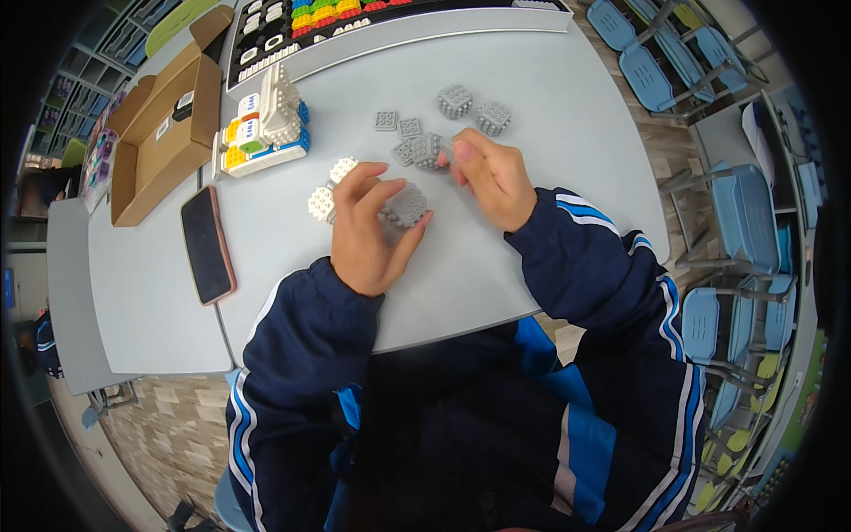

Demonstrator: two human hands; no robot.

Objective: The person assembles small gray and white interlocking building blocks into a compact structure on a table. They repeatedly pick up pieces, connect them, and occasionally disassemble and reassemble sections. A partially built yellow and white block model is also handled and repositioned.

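Note:
On the light grey table, my left hand (368,226) curves around a round grey studded brick block (408,206), its thumb and fingertips at the block's edges. Two joined-looking white studded pieces (320,205) lie just left of that hand, partly covered by it. My right hand (493,177) is closed in a pinch at a small grey brick piece (446,151), mostly hidden by the fingers. Touching or close beside that piece is a grey studded cluster (430,151). Flat grey square bricks (386,121) and two grey studded blocks (455,101) sit farther away.
A white brick model (266,124) with yellow, blue and green parts stands at left, beside an open cardboard box (168,133). A phone (208,244) lies nearer. A tray of coloured bricks (399,37) borders the far side. Blue chairs (740,217) stand at right.

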